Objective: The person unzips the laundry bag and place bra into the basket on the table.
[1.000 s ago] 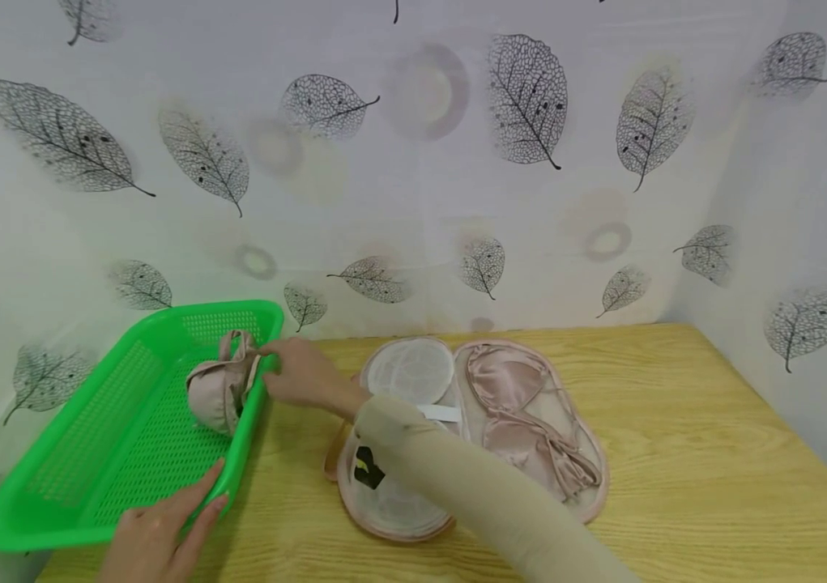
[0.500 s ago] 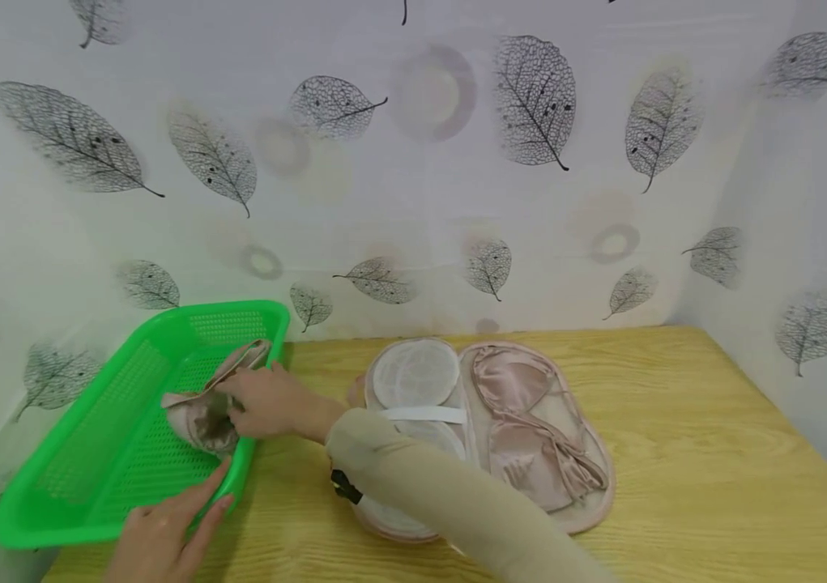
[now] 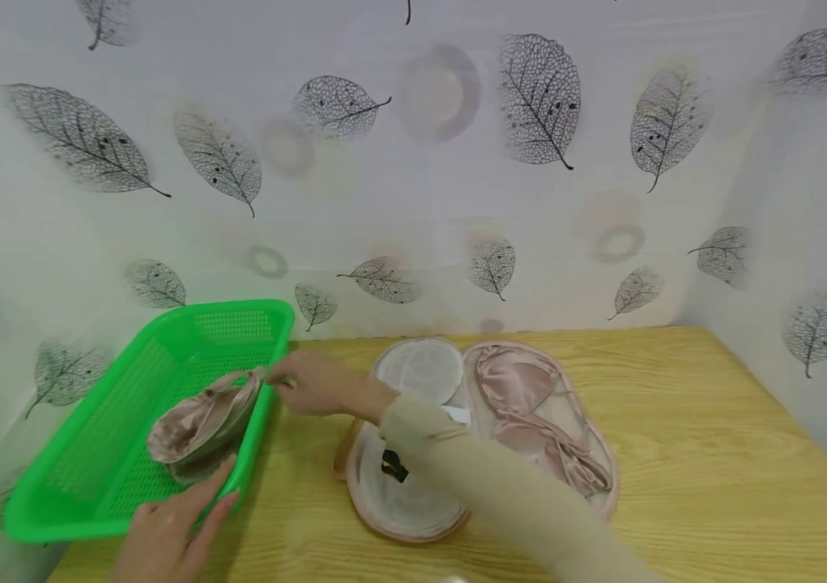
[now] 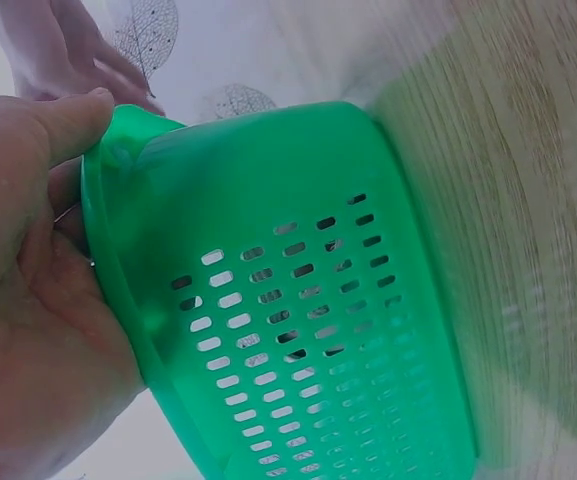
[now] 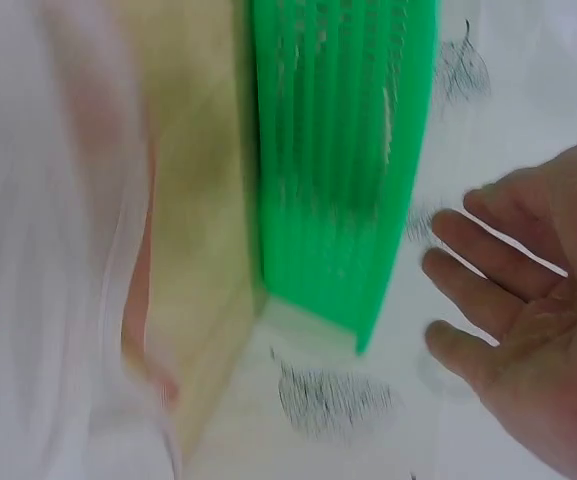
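In the head view, a folded pink satin bra (image 3: 198, 425) lies in the green plastic basket (image 3: 56, 453), its strap end reaching up to the right rim. My right hand (image 3: 318, 383) is just outside that rim, its fingertips beside the strap end. The right wrist view shows this hand (image 5: 538, 280) with relaxed, spread fingers and nothing between them. At the basket's near right corner, my left hand (image 3: 165, 526) grips the rim. From the left wrist, the thumb of the left hand (image 4: 38, 290) shows over the rim of the perforated basket (image 4: 258, 160).
An opened pink-edged mesh case (image 3: 413, 510) lies mid-table under my right forearm, with a pink satin bra (image 3: 518, 380) in its right half. The wooden table (image 3: 719, 470) extends rightward. A leaf-patterned curtain (image 3: 398, 202) hangs behind, close to the basket.
The bra has shifted toward the near left inside the basket and spread out. My right hand dipped into the basket, then drew back out over the rim. The left hand kept its hold.
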Motion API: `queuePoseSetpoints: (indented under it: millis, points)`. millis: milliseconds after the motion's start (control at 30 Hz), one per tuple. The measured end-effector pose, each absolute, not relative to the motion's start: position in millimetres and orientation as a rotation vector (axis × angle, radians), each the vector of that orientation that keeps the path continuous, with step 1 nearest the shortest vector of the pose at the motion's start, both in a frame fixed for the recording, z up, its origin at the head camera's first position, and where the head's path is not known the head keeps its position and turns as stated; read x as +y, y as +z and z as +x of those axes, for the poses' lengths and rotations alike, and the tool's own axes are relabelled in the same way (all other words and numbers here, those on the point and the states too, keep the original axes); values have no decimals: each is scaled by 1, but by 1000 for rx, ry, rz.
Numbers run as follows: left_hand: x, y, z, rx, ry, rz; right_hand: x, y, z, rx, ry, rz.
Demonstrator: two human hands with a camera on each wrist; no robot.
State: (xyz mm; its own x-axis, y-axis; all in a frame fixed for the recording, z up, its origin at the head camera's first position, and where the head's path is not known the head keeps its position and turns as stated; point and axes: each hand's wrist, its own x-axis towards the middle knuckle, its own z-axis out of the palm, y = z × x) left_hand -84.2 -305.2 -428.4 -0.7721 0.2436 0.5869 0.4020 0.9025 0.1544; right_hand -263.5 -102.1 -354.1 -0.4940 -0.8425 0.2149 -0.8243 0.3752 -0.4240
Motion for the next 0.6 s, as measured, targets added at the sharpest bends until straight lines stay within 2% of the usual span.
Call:
queuePoseSetpoints:
  millis: [500,600]
  points:
    - [-308,-432,-83,-2572,-343,-351,48,-337,-279,2694,-468,-1525]
    - [-307,-433,-83,-2531,-340,-370,79,-339,-279,2702,-446,-1427]
